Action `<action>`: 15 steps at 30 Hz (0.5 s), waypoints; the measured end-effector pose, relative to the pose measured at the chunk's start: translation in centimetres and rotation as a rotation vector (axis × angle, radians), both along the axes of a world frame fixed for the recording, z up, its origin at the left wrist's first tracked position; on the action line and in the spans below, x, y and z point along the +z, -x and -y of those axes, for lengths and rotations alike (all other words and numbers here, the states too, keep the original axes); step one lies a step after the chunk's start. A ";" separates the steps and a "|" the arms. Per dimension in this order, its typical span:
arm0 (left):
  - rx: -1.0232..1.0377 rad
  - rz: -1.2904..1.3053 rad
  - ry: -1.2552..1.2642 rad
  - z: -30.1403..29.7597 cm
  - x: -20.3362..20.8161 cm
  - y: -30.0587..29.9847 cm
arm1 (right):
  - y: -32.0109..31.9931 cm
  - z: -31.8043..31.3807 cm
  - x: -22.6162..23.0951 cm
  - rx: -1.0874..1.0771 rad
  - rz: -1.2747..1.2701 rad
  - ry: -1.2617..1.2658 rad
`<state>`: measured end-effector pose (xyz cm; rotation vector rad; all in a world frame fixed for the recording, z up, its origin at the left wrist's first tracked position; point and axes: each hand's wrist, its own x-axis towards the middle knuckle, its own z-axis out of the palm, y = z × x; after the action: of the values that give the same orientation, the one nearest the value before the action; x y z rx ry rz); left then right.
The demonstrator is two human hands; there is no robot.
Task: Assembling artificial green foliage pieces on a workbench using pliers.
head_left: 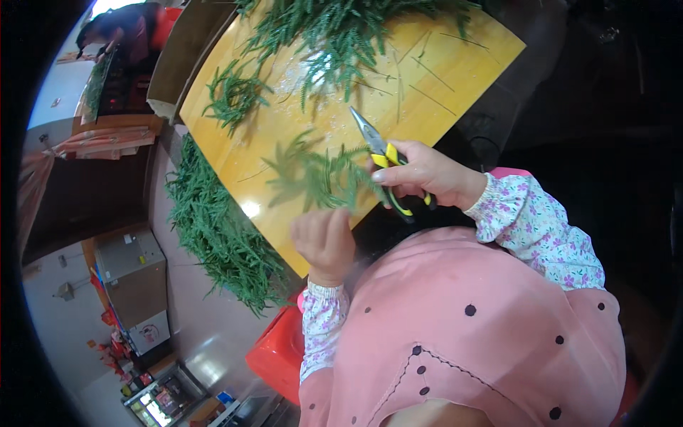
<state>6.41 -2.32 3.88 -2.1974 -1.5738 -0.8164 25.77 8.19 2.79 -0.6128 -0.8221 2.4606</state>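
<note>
In my right hand (427,171) is a pair of needle-nose pliers (377,142) with yellow and black handles, its jaws pointing up and left over the table. A curved green artificial sprig (334,174), partly blurred, reaches left from beside my right fingertips; whether they grip it is unclear. My left hand (324,242) is closed, with its knuckles up, just below the sprig and slightly smeared. What its fingers hold, if anything, is hidden. A ringed green sprig (236,96) lies farther off on the yellow table (213,149).
A big heap of green sprigs (327,28) covers the table's far side, near several thin dark wires (434,75). Another green pile (213,220) stands low beside the table's left edge. A red stool (277,352) is at my left. Another person (124,32) bends over at upper left.
</note>
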 end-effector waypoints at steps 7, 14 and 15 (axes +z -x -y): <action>-0.042 0.213 0.241 -0.7 -0.2 -2.9 | -0.8 0.0 -0.6 -0.096 0.133 -0.250; 0.171 1.361 0.552 -0.9 -0.7 -3.6 | -0.8 1.2 -1.2 -0.173 0.258 -0.750; 0.135 1.476 0.631 -1.1 -0.6 -3.4 | -0.6 1.7 -1.3 -0.172 0.313 -0.920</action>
<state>9.83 -1.26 3.30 -1.6282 -2.8092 -2.4766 26.39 6.50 1.52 -0.6573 -1.7665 1.5777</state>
